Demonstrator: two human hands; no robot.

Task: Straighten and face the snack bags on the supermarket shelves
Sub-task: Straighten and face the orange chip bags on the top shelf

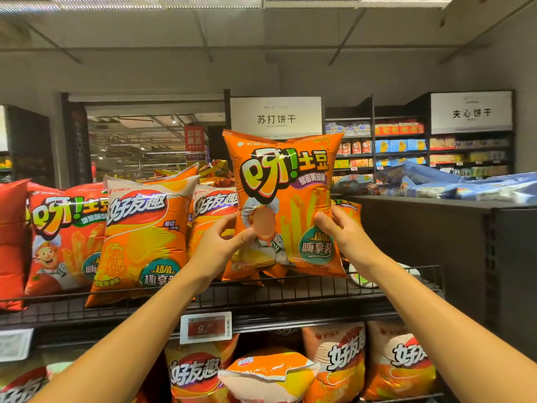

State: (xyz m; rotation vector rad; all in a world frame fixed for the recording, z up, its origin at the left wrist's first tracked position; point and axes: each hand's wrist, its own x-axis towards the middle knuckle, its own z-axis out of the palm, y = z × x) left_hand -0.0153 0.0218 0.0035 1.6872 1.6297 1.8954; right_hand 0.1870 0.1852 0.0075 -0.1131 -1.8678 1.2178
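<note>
This is a supermarket aisle. A wire-fronted shelf (319, 289) carries rows of branded snack bags (139, 237) above an electronic price tag (206, 327) clipped to its edge. Behind, white category signs (276, 117) hang over further shelving (401, 146) stocked with packaged biscuits under strip ceiling lights (209, 1).

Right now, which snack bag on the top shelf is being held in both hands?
The orange fries bag at the right end of the row, upright and front-facing. The left hand and right hand pinch its sides; the other bags stand untouched to its left.
</note>
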